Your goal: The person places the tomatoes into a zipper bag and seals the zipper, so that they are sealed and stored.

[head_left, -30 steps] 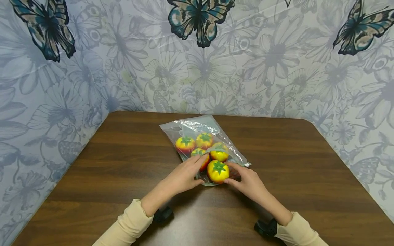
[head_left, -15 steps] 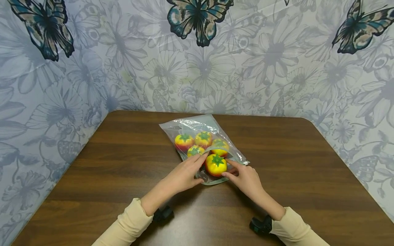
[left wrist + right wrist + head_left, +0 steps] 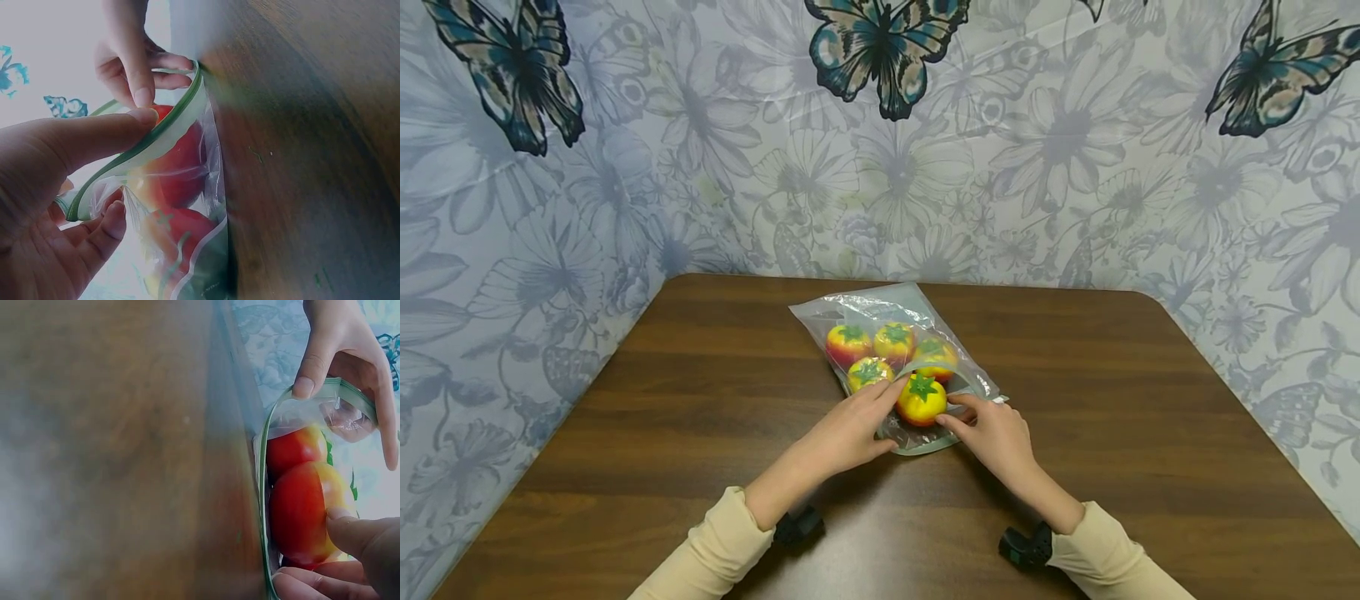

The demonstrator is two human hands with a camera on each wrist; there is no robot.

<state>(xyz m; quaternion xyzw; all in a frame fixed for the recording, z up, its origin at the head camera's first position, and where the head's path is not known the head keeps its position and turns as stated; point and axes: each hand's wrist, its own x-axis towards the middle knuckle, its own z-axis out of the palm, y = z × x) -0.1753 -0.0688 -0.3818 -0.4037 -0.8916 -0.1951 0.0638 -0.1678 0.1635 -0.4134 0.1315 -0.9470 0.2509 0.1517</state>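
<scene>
A clear zip bag (image 3: 880,304) with a green-edged mouth lies on the table, its opening toward me. Several red-and-yellow tomatoes (image 3: 848,345) with green star-shaped tops sit inside it. My left hand (image 3: 846,429) holds the left side of the bag's mouth, thumb (image 3: 103,137) on the green rim and fingers curled at the other side. At the opening, one tomato (image 3: 922,402) is between the thumb and fingers of my right hand (image 3: 996,437). In the right wrist view, that thumb (image 3: 350,531) rests on the tomato's yellow side, and another tomato (image 3: 297,450) lies beside it.
The brown wooden table (image 3: 662,450) extends around the bag on all sides. Behind it hangs a pale floral backdrop (image 3: 910,192) with dark butterflies. A black wrist camera (image 3: 800,525) is on my left wrist, another (image 3: 1026,546) on my right.
My right hand has moved left and slightly away from me, taking the front tomato deeper into the bag's mouth. Tomatoes inside have shifted a little to the left. The left hand stays put.
</scene>
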